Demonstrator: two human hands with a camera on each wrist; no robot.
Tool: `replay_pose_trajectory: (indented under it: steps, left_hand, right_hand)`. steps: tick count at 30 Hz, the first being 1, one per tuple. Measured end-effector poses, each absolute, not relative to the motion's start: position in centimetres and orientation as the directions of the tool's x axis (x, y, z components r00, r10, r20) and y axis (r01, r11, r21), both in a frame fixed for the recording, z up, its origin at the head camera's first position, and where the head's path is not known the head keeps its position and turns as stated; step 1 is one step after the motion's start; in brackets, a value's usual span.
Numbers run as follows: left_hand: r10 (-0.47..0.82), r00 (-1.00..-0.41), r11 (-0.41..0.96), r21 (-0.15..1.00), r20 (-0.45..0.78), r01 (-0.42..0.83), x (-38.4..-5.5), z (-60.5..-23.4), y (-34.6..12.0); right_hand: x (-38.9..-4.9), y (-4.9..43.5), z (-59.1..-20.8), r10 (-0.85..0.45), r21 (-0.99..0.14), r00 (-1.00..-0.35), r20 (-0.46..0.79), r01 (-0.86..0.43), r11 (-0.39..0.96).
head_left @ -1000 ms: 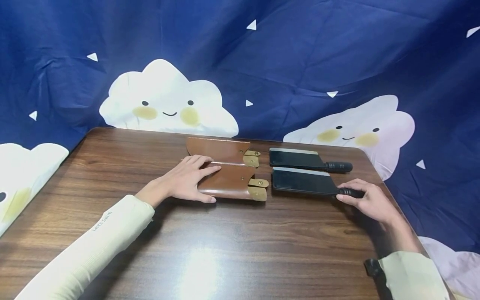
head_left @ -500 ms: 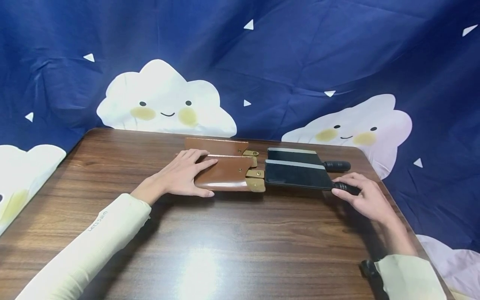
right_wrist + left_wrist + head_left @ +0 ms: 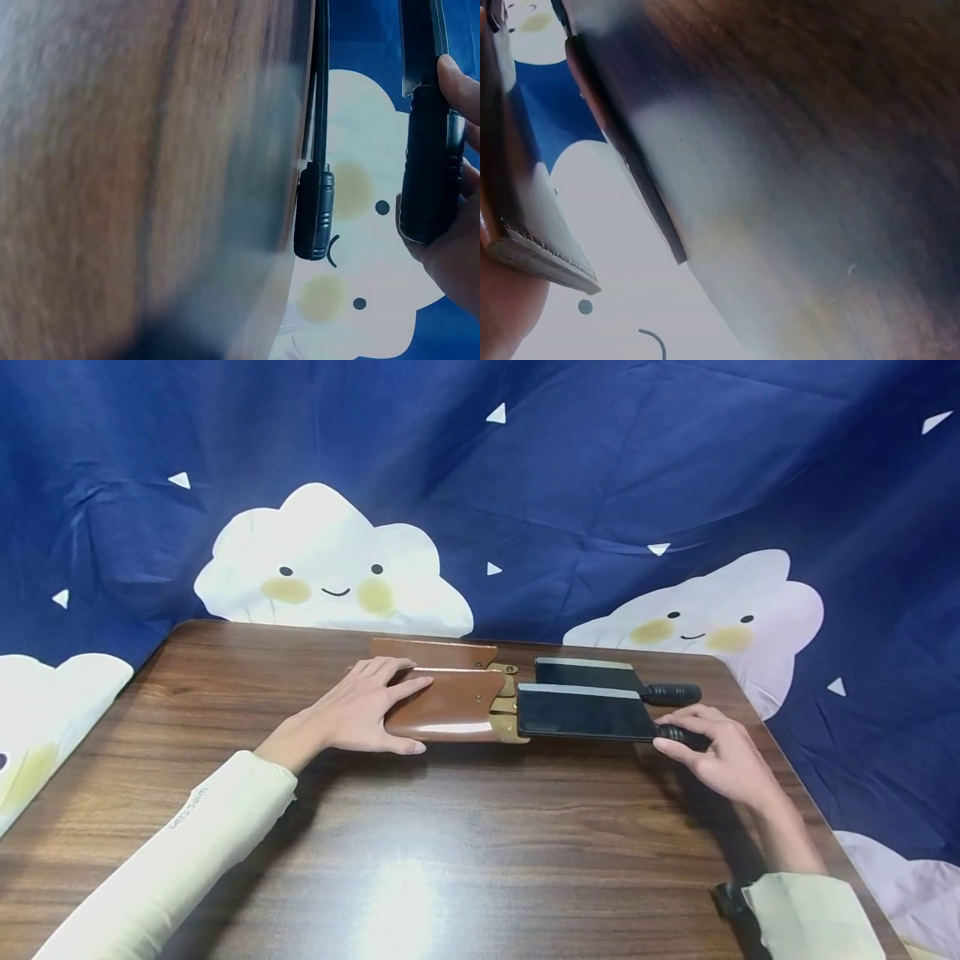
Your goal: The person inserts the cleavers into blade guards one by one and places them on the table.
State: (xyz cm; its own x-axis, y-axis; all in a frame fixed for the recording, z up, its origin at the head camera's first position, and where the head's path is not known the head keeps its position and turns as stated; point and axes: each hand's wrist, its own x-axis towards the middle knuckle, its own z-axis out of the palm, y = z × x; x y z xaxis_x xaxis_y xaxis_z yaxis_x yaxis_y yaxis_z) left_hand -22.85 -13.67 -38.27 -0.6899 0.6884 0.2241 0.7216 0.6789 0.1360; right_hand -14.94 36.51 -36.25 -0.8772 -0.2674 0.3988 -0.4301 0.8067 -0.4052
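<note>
My left hand [image 3: 360, 706] holds a brown leather knife sheath [image 3: 453, 703] by its closed end, thumb along the near edge and fingers over the far side. In the left wrist view that sheath [image 3: 536, 217] is lifted off the table. Between the thumb and fingers of my right hand [image 3: 723, 756] is the black handle [image 3: 429, 165] of a cleaver [image 3: 585, 712], also raised. Its dark, squared blade points left, and the blade's front end overlaps the tan tabs at the sheath's mouth. Whether the tip is inside the mouth cannot be told.
Behind lie a second brown sheath [image 3: 431, 652] and a second black cleaver [image 3: 588, 674], both on the wooden table [image 3: 525, 860]. A blue cloth [image 3: 585, 468] with smiling clouds hangs behind the table's far edge.
The near sheath and near cleaver have both risen from the table in my hands. The cleaver has moved left, from a gap away to overlapping the sheath's mouth.
</note>
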Motion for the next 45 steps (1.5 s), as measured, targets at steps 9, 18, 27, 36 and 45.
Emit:
replay_pose_trajectory:
  steps: [9, 18, 27, 36, 45]
  left_hand:
    - [0.698, -0.676, 0.670, 0.116, 0.237, 0.733, -22.7, -38.2, -13.6]
    - [0.687, -0.677, 0.672, 0.124, 0.265, 0.730, -22.7, -37.9, -13.4]
    - [0.693, -0.672, 0.671, 0.109, 0.261, 0.734, -22.6, -37.8, -13.0]
    - [0.701, -0.656, 0.658, 0.101, 0.281, 0.746, -22.7, -38.0, -12.8]
    - [0.705, -0.648, 0.661, 0.063, 0.289, 0.748, -22.6, -38.2, -12.4]
  right_hand:
    - [-15.1, 35.6, -36.1, -0.294, -0.386, -0.862, 0.412, -0.458, 0.801]
    - [-15.2, 35.4, -36.2, -0.293, -0.403, -0.853, 0.432, -0.473, 0.783]
    - [-15.5, 34.9, -35.9, -0.296, -0.394, -0.849, 0.438, -0.477, 0.786]
    - [-15.6, 34.1, -36.1, -0.291, -0.411, -0.849, 0.441, -0.479, 0.775]
    - [-15.9, 32.8, -36.5, -0.295, -0.420, -0.840, 0.455, -0.495, 0.761]
